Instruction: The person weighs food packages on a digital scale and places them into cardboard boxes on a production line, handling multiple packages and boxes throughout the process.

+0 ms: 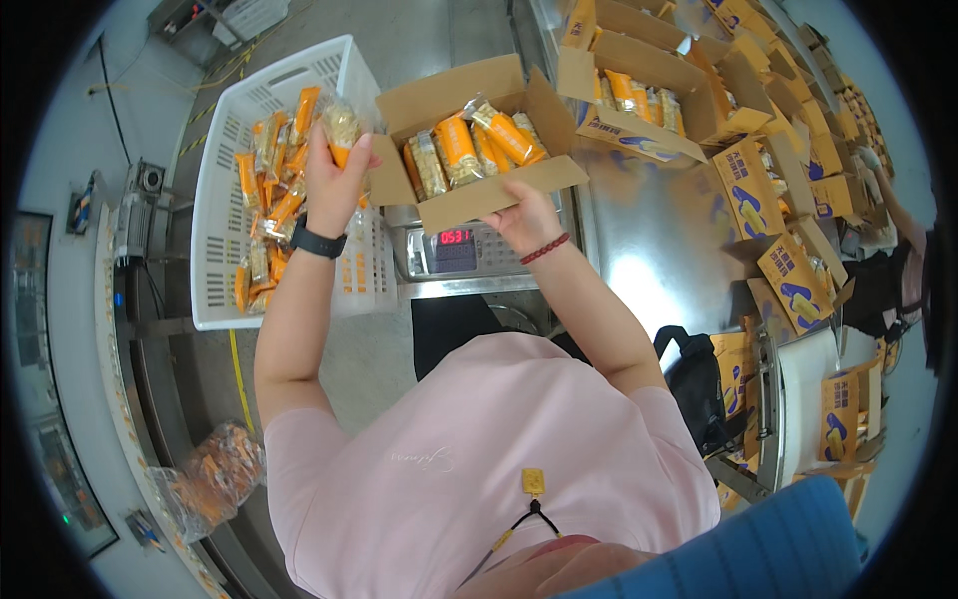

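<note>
My left hand [337, 176], with a black band at the wrist, grips a wrapped snack bar [343, 131] with a clear and orange wrapper. It is above the right side of a white plastic crate [217, 299] that holds many loose wrapped bars [277, 187]. My right hand [528, 213] holds the near flap of an open cardboard box [479, 206]. Inside the box stand several upright bars [458, 150], and another bar [509, 135] lies slanted on top. The box is over a digital scale [453, 254] with a lit red display.
Right of the scale is a steel table [636, 239]. Open filled cartons [636, 90] stand along its far and right sides. A black bag [688, 382] is near my right elbow. Another person's arm [898, 202] shows at far right. A clear plastic bag [217, 479] lies lower left.
</note>
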{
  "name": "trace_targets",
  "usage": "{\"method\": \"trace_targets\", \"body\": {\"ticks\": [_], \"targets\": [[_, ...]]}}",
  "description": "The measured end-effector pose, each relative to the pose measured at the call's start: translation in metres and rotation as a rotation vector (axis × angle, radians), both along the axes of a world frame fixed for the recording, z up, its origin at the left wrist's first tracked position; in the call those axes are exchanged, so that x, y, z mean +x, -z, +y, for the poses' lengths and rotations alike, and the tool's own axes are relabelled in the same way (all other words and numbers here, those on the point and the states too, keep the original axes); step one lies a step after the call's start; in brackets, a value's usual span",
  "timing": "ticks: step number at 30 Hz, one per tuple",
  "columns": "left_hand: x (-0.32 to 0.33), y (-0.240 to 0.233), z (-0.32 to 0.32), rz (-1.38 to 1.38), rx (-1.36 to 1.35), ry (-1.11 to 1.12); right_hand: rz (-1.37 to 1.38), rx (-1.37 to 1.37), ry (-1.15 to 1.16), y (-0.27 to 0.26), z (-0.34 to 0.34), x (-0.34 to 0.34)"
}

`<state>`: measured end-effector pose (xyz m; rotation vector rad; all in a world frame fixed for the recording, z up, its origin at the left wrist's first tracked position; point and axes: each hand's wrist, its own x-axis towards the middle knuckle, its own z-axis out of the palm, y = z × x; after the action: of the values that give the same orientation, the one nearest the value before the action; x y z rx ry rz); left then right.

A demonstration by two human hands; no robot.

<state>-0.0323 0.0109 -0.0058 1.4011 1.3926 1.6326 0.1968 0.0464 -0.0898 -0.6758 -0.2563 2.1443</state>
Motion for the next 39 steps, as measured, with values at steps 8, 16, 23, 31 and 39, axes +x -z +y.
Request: {"method": "trace_targets", "body": {"ticks": [8, 16, 23, 31, 39], "targets": [[0.006, 0.003, -0.010, -0.162, -0.022, 0.081, -0.113, 0.116, 0.365, -0.030, -0.067, 0.111], [0.023, 0.001, -0.016, -0.110, -0.151, 0.239, -0.241, 0.029, 0.435, 0.019, -0.002, 0.170], [0.013, 0.007, -0.014, 0.149, -0.085, 0.107, -0.061, 0.258, 0.492, 0.044, 0.147, 0.081], [0.019, 0.001, -0.001, 0.562, 0.070, 0.045, -1.746, 0.873, -0.172, 0.103, 0.159, 0.201], [-0.003, 0.033, -0.020, 0.191, -0.092, 0.085, -2.721, 0.873, 0.218, -0.058, -0.025, 0.329]]}}
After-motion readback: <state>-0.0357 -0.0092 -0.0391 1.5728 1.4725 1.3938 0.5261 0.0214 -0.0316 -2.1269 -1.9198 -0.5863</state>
